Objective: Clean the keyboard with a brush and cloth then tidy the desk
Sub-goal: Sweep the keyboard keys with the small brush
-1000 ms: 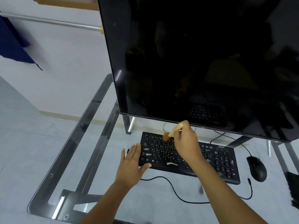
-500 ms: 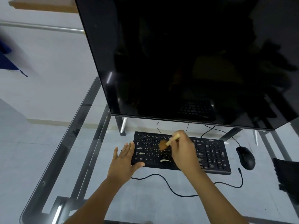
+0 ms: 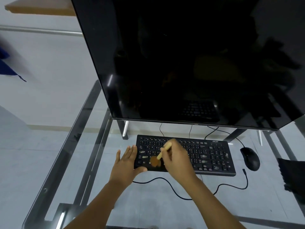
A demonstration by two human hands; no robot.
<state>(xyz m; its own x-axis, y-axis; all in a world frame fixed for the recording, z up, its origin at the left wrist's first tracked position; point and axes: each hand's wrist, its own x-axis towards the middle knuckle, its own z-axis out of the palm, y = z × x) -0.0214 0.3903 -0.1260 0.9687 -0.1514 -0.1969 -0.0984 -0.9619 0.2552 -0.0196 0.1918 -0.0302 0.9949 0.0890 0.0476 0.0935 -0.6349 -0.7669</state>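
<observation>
On a glass desk (image 3: 148,204) below a dark monitor (image 3: 181,63), a person brushes a black keyboard (image 3: 214,159). The right hand (image 3: 177,160) pinches a brush (image 3: 162,153), bristles on the lower left keys, handle slanting up and right. The left hand (image 3: 126,164), fingers straight, braces the keyboard's left end. Unbrushed keys likely lie rightward along its long axis, nearer the right hand.
</observation>
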